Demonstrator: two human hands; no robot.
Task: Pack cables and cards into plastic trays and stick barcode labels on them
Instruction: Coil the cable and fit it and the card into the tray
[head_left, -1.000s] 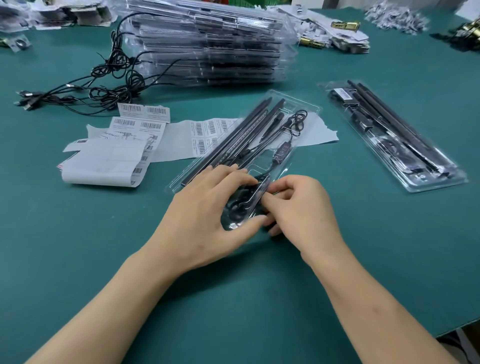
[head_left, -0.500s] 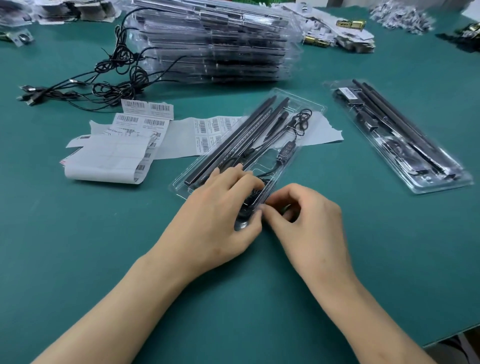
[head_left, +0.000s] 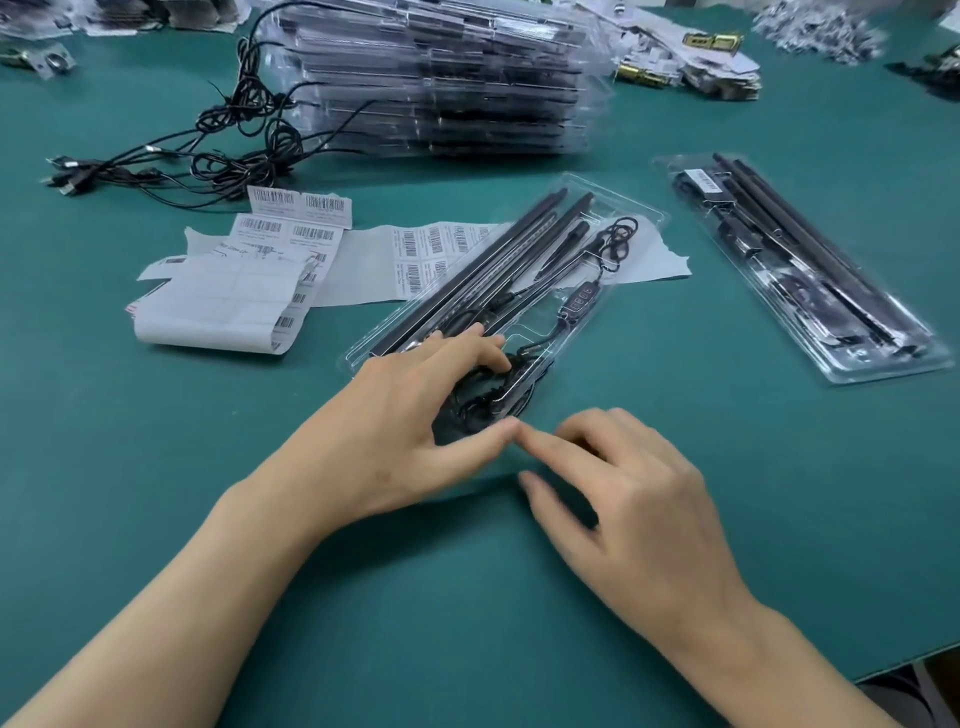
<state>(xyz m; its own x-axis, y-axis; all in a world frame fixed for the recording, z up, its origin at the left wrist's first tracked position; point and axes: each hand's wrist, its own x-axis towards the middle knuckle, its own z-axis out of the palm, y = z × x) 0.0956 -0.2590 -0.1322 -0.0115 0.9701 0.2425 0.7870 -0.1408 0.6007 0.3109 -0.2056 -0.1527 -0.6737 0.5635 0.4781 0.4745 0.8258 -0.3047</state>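
The desk (head_left: 467, 597) is free across its near half, from the left side over to the near right corner, where its edge cuts across; both forearms lie over that stretch. There is also bare green between the open tray (head_left: 530, 332) at the middle and a second tray (head_left: 883, 358), already filled, towards the right edge.

The open tray lies slantwise, its near end towards the person. The left hand (head_left: 400, 415) rests on that end, palm down. Its fingers are lightly bent and press on the coiled cable (head_left: 478, 405) in the end compartment. The thumb stretches along the tray's near rim. It pinches nothing that I can see. The right hand (head_left: 639, 499) is just beside it over the bare desk, a bit blurred, with loosely curled fingers and nothing in them. Its forefinger points at the left thumb tip, nearly touching it.

Long black rods (head_left: 483, 265) fill the tray's left side. Behind the tray's far end lie sheets of barcode labels (head_left: 228, 291), partly under it. Farther back stands a tall stack (head_left: 441, 78) of filled trays, with loose cables (head_left: 218, 156) tangled at its left. These close off the far side of the desk.
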